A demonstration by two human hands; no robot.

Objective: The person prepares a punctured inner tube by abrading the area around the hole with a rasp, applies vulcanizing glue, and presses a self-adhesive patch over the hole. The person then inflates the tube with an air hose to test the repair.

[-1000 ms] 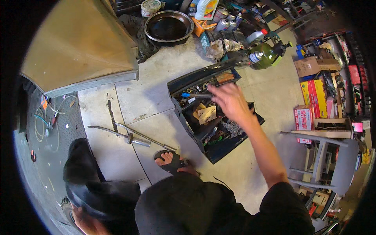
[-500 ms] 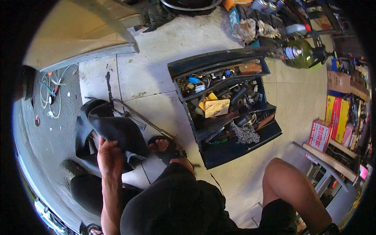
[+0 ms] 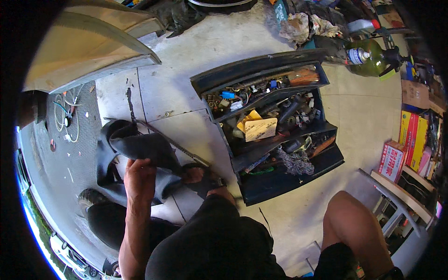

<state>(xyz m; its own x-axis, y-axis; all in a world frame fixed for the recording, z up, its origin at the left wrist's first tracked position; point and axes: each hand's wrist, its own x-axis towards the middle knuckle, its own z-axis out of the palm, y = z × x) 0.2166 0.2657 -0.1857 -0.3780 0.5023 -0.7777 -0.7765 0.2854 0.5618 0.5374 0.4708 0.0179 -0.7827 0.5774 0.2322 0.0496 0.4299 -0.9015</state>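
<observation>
My left hand [image 3: 140, 182] is closed on the near edge of a wide, curled piece of black rubber [image 3: 140, 145]. The rubber lies in loops on the floor at the left, partly over a pale floor tile, with its fold standing up past my fingers. My thumb is mostly hidden, and the fingertips press together on the edge. Beyond the rubber, a long thin metal bar [image 3: 179, 148] lies slantwise, its near end close to my sandalled foot [image 3: 193, 175]. My right hand is out of view.
A dark open toolbox [image 3: 289, 179] with tiered trays of small parts stands in the middle. A yellowish card [image 3: 260, 129] lies in it. At the right are boxes [image 3: 391, 161], a grey metal frame [image 3: 396, 198] and a green sprayer bottle [image 3: 368, 58]. A hose with a gauge [image 3: 67, 120] lies far left.
The view has shifted a little. My left hand has moved slightly right, still gripping the black rubber, and the rubber's fold has dropped and flattened somewhat.
</observation>
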